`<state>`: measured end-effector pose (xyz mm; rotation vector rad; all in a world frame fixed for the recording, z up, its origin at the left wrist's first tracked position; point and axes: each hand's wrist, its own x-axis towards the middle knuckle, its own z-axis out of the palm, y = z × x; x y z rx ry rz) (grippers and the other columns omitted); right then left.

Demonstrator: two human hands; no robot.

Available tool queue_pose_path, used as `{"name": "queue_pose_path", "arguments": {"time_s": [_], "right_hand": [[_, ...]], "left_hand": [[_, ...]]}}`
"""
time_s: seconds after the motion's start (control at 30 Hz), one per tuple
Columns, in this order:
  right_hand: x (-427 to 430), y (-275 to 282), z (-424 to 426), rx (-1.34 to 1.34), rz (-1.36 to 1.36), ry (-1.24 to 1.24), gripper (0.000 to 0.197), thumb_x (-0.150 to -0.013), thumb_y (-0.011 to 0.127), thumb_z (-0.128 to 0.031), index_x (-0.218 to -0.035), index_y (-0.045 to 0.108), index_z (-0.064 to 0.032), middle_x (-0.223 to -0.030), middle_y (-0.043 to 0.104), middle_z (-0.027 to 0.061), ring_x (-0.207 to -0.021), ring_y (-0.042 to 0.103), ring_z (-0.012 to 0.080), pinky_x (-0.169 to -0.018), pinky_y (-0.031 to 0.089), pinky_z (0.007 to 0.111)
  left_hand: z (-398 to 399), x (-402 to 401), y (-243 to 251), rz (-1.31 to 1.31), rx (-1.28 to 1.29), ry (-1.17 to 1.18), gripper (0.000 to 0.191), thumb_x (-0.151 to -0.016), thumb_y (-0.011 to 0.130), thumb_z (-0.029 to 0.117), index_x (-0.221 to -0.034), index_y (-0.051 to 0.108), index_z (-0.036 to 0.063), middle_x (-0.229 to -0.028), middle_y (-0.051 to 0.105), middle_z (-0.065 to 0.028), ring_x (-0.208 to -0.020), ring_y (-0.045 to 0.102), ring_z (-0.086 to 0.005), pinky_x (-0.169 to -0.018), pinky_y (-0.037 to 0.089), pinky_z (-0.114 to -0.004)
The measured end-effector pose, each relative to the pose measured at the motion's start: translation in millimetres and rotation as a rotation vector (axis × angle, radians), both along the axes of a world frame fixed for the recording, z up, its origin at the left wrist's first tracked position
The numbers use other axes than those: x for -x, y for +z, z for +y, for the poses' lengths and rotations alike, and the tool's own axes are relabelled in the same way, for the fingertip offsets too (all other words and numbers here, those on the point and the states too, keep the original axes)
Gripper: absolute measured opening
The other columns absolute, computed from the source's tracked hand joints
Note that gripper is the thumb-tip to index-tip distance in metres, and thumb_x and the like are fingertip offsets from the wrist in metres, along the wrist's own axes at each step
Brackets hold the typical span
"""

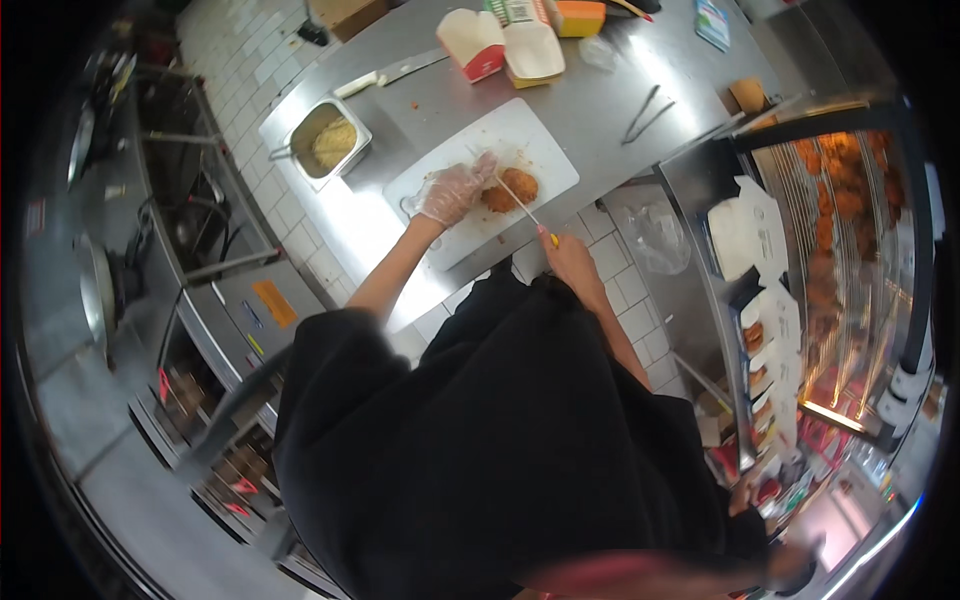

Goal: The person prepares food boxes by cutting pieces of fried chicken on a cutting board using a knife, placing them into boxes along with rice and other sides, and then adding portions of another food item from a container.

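My right hand [571, 261], bare, is shut on the yellow handle of a knife [517, 199]. Its narrow blade lies across a browned, breaded fried piece [520, 182], with fried crust visible on both sides. Whether the blade has passed right through cannot be made out. A clear plastic glove covers my left hand [450, 196], which is beside the piece's left edge, its fingertips near the blade's far end. The glove and angle hide whether those fingers grip anything. Beneath both lies a white cutting board [450, 244], scattered with crumbs.
On the steel table [600, 142] stand a metal pan [360, 146] of pale shredded food, a second knife [409, 69], tongs [649, 114] and food cartons [534, 56]. To the right, open boxes [750, 232] line a shelf before a lit heated cabinet [847, 262] of fried food.
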<state>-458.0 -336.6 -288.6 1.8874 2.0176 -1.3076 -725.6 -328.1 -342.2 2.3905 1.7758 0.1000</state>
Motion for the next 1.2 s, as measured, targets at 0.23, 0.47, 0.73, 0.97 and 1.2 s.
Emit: {"name": "queue_pose_path", "arguments": {"time_s": [0.23, 0.47, 0.73, 0.97, 1.2], "right_hand": [[3.0, -37.5, -1.1, -0.096, -0.041, 0.014, 0.071, -0.095, 0.042, -0.057, -0.078, 0.066, 0.0077, -0.077, 0.062, 0.0311, -0.081, 0.062, 0.0483, -0.074, 0.05, 0.052], [-8.9, -28.2, 10.2, -0.038, 0.014, 0.018, 0.071, -0.094, 0.044, -0.057, -0.076, 0.066, 0.0075, -0.071, 0.063, 0.0286, -0.079, 0.064, 0.0464, -0.073, 0.051, 0.051], [-11.2, -39.0, 5.4, -0.111, -0.027, -0.065, 0.073, -0.094, 0.042, -0.059, -0.075, 0.066, 0.0081, -0.075, 0.065, 0.0277, -0.08, 0.064, 0.046, -0.073, 0.052, 0.051], [-13.0, -4.0, 17.9, -0.011, -0.001, -0.051, 0.076, -0.094, 0.042, -0.061, -0.075, 0.065, 0.0087, -0.076, 0.064, 0.0298, -0.079, 0.064, 0.0471, -0.071, 0.052, 0.052], [-11.5, -14.2, 18.9, -0.021, -0.039, -0.106, 0.073, -0.093, 0.043, -0.06, -0.077, 0.065, 0.008, -0.076, 0.064, 0.0304, -0.079, 0.064, 0.0467, -0.074, 0.05, 0.053]], "left_hand": [[4.9, 1.9, -4.6, 0.078, 0.057, -0.03, 0.068, -0.082, 0.05, 0.003, -0.147, 0.03, 0.0092, -0.146, 0.044, -0.0084, -0.079, 0.064, -0.0266, -0.068, 0.055, -0.04], [24.4, -8.3, 30.3, 0.232, 0.121, -0.042, 0.064, -0.084, 0.052, 0.008, -0.144, 0.033, 0.0019, -0.143, 0.046, -0.0136, -0.075, 0.065, -0.0268, -0.065, 0.056, -0.04], [35.0, -7.0, 6.3, 0.199, 0.081, -0.143, 0.064, -0.087, 0.053, 0.015, -0.147, 0.031, 0.0058, -0.148, 0.041, -0.011, -0.078, 0.065, -0.0297, -0.066, 0.056, -0.042], [47.0, -11.8, 22.9, 0.237, 0.214, -0.095, 0.066, -0.087, 0.052, 0.014, -0.148, 0.028, 0.0054, -0.147, 0.04, -0.0133, -0.079, 0.065, -0.0301, -0.067, 0.056, -0.042], [62.0, -11.2, 9.2, 0.13, 0.082, -0.148, 0.069, -0.085, 0.054, 0.014, -0.148, 0.027, 0.0051, -0.145, 0.044, -0.015, -0.077, 0.066, -0.0311, -0.067, 0.056, -0.043]]}}
